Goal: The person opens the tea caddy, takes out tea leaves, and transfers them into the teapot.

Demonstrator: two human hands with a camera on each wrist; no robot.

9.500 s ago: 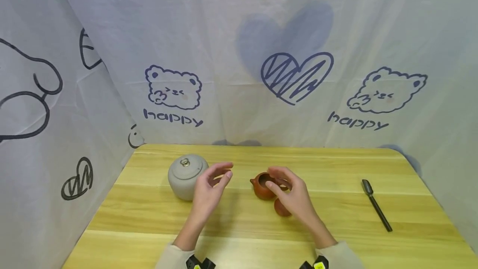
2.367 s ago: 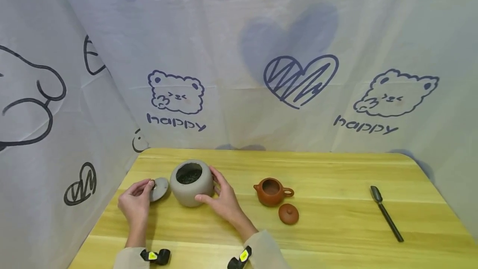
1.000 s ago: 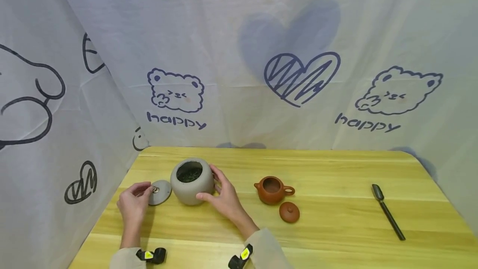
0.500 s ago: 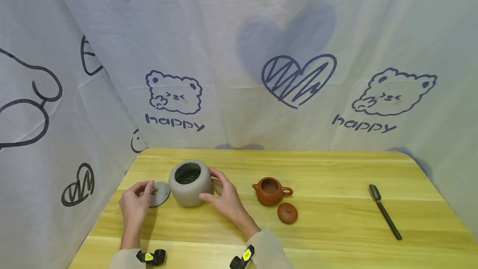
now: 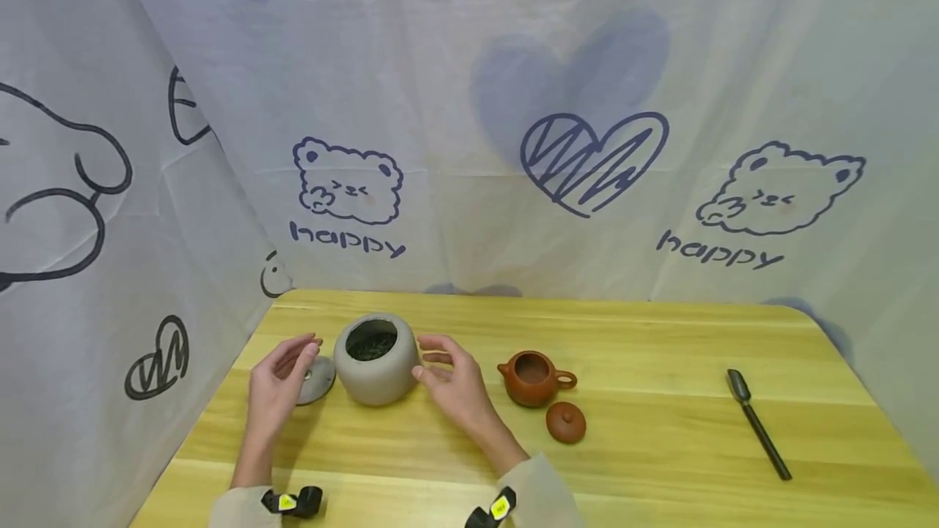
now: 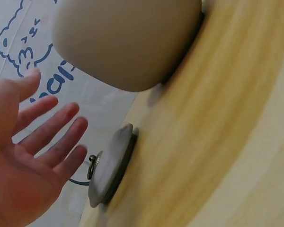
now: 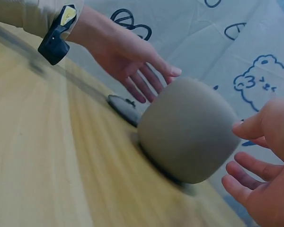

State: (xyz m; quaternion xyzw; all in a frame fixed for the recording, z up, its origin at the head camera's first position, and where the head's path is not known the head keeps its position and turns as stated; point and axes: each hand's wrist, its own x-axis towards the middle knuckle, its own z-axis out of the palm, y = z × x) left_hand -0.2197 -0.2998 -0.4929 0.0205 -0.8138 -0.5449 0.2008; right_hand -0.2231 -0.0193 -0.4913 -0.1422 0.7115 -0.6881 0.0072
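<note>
A round grey jar (image 5: 376, 383) stands uncovered on the left of the table, with dark dried leaves (image 5: 372, 345) showing inside. Its flat grey lid (image 6: 111, 165), topped by a small metal ring, lies on the wood just left of it. Over the lid my left hand (image 5: 273, 391) hovers with relaxed fingers, holding nothing; part of the lid is hidden behind it in the head view. On the jar's other side my right hand (image 5: 460, 391) has its fingers spread and loosely bent, the fingertips right at the jar's wall without gripping it.
Right of the hands sits a small reddish-brown teapot (image 5: 530, 388) without its lid. The teapot lid (image 5: 566, 423) lies in front of it. Farther right is a dark long-handled scoop (image 5: 759, 429). A printed white curtain (image 5: 469, 210) hangs behind the wooden table (image 5: 645, 471).
Earlier the jar was covered; its lid was then lowered beside it. Since half a second ago, my left hand has released the lid's ring and risen, and my right hand has loosened from the jar.
</note>
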